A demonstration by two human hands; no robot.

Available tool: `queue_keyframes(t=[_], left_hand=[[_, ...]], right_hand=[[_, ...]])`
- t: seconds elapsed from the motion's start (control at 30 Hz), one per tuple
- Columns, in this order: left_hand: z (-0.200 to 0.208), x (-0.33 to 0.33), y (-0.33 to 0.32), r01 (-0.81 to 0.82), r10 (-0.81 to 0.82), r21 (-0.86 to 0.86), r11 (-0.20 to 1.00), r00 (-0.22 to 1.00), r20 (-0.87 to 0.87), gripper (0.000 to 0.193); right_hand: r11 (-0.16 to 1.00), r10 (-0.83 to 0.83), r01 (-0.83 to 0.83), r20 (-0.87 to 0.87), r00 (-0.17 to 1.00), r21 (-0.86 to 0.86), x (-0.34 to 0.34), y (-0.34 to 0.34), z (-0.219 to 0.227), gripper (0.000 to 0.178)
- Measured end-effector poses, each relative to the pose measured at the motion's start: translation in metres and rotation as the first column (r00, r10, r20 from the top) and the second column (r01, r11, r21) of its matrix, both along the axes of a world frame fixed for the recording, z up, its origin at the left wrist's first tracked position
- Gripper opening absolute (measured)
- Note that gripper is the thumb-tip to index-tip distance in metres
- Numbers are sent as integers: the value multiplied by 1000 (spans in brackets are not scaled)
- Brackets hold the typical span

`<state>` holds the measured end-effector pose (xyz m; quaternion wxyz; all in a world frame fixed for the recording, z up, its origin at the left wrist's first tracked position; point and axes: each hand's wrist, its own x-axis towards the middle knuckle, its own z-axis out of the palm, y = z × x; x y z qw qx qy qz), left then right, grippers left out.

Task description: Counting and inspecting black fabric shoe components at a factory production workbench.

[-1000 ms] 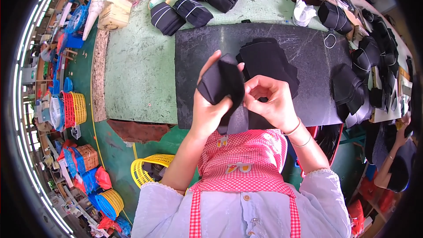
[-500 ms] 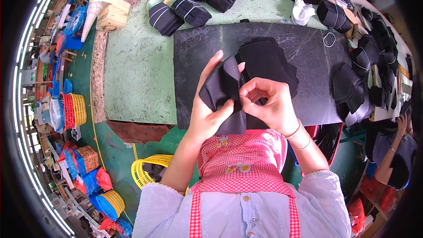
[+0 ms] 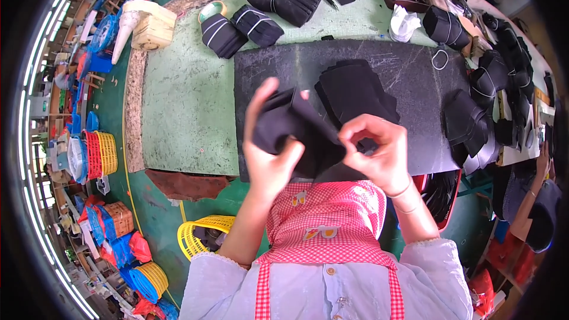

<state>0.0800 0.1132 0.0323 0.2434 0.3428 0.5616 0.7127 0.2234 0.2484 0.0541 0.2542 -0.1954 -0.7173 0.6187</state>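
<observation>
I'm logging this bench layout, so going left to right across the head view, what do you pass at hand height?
Red and yellow baskets → green table → left hand gripping black fabric pieces → right hand pinching them → black bundles.

The left hand (image 3: pixel 269 154) covers the near side of the black fabric piece (image 3: pixel 290 124), so how far that piece runs under the palm cannot be told. The right hand (image 3: pixel 376 154) is curled, hiding what its fingertips pinch. The lower edge of the black mat (image 3: pixel 409 77) disappears behind both hands and the checked apron (image 3: pixel 326 225). The yellow basket (image 3: pixel 198 234) is partly hidden by the left forearm. At the right rim another person's sleeve (image 3: pixel 536 213) is cut off and blurred.
</observation>
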Motion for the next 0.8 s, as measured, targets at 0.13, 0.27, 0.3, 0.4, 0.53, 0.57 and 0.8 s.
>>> queue_keyframes(t=[0.13, 0.27, 0.3, 0.4, 0.53, 0.57, 0.8], left_hand=[[14, -17, -12, -91, 80, 82, 992, 989, 128, 84], [31, -30, -16, -211, 198, 14, 977, 935, 293, 84], [33, -29, -17, -206, 170, 61, 977, 914, 368, 83], [35, -16, -9, -164, 157, -8, 986, 929, 335, 81], [30, 6, 13, -11, 10, 3, 1000, 983, 183, 86], [29, 5, 17, -111, 111, 6, 994, 991, -76, 86], [44, 7, 14, -43, 46, 24, 999, 984, -171, 75]], right_hand=[[989, -31, 17, -91, 995, -148, 22, 18, -8, 7], [894, -110, 13, -190, 976, -448, 32, 36, -5, 11], [901, -81, -11, -193, 978, -433, 32, 36, -10, 11], [933, -17, -45, -169, 986, -357, 22, 29, -5, 10], [998, -59, 61, -86, 995, 13, 6, 14, 14, 7], [994, -43, 54, -114, 993, 91, -1, 8, 20, 9], [965, -84, 118, -149, 985, 236, -9, -6, 30, 12]])
